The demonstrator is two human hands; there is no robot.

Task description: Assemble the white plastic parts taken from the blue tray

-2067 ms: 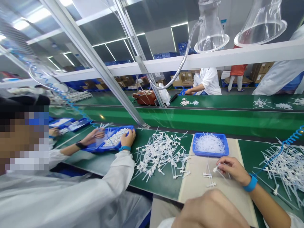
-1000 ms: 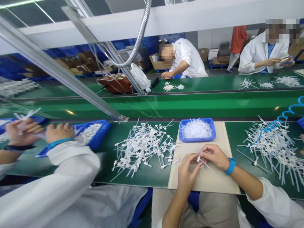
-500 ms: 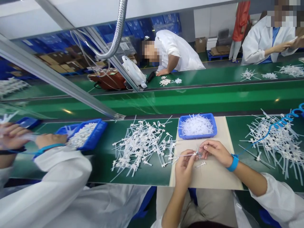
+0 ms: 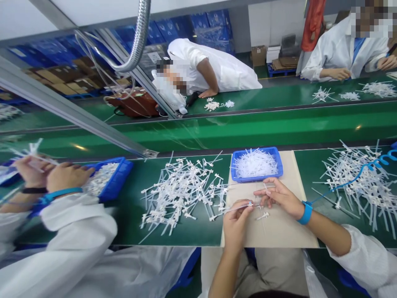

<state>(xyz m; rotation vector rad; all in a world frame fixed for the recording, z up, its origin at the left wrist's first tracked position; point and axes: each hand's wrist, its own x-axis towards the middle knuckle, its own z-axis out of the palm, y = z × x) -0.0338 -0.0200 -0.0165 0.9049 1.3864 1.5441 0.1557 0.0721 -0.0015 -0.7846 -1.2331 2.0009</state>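
My left hand (image 4: pixel 237 221) pinches a thin white tube piece (image 4: pixel 249 203) with a small fitting at its tip, over the beige mat (image 4: pixel 288 229). Just right of it, my right hand (image 4: pixel 281 198) wears a blue wristband and has its fingers closed around a short clear tube (image 4: pixel 265 186). A loose white fitting (image 4: pixel 264 215) lies on the mat below the fingers. Behind the hands stands a blue tray (image 4: pixel 281 174) of short clear tubes. To the left is a heap of tubes with white fittings (image 4: pixel 182 188).
Another heap of tubes (image 4: pixel 361 182) lies at right, crossed by a coiled blue cord (image 4: pixel 380 161). At left, a person's hands (image 4: pixel 66 178) work beside a blue bin (image 4: pixel 122 176). A metal post (image 4: pixel 93 111) slants down to the bench; people stand across it.
My hands have drawn slightly apart, and my right fingers have lifted and spread a little. Across the bench, one person has leaned further left; the hands of the person at far right have separated.
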